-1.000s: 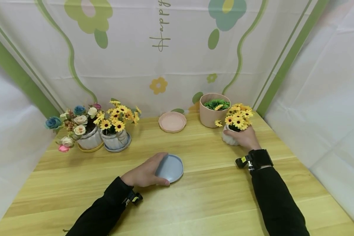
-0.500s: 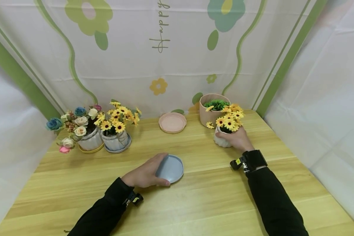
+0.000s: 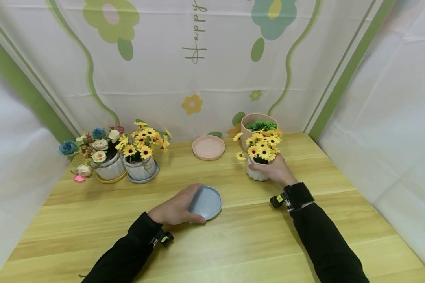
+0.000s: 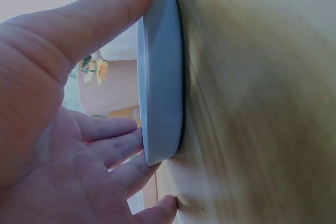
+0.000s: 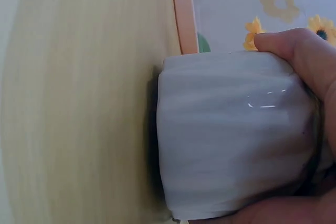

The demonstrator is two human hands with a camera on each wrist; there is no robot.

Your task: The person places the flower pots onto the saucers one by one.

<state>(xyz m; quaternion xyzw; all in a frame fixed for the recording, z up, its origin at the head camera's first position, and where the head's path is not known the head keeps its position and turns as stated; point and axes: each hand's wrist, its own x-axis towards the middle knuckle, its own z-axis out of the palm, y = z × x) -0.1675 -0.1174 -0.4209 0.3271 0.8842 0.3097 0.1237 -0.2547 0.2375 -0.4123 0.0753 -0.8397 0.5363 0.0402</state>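
Note:
My right hand [image 3: 275, 169] grips a white ribbed flowerpot [image 5: 236, 135] of yellow daisy-like flowers [image 3: 263, 148], thumb and fingers around its upper part. The pot is upright, low over the table, with a dark shadow along its base in the right wrist view. On the table at the middle lies a blue-grey saucer [image 3: 207, 203]. My left hand [image 3: 177, 206] holds that saucer by its rim, thumb on the near side and fingers on the far side. In the left wrist view the saucer's side wall [image 4: 164, 82] shows between thumb and fingertips.
At the left stand a pot of mixed roses [image 3: 111, 167] on a yellow saucer [image 3: 110, 180] and a pot of yellow flowers [image 3: 140, 169] on a blue-grey saucer. A pink saucer [image 3: 209, 147] lies at the back; a pink planter [image 3: 246, 131] with greenery stands behind the held pot.
My right hand has carried the white flowerpot leftward and slightly nearer, from beside the pink planter to in front of it. The left hand and its saucer have stayed in place.

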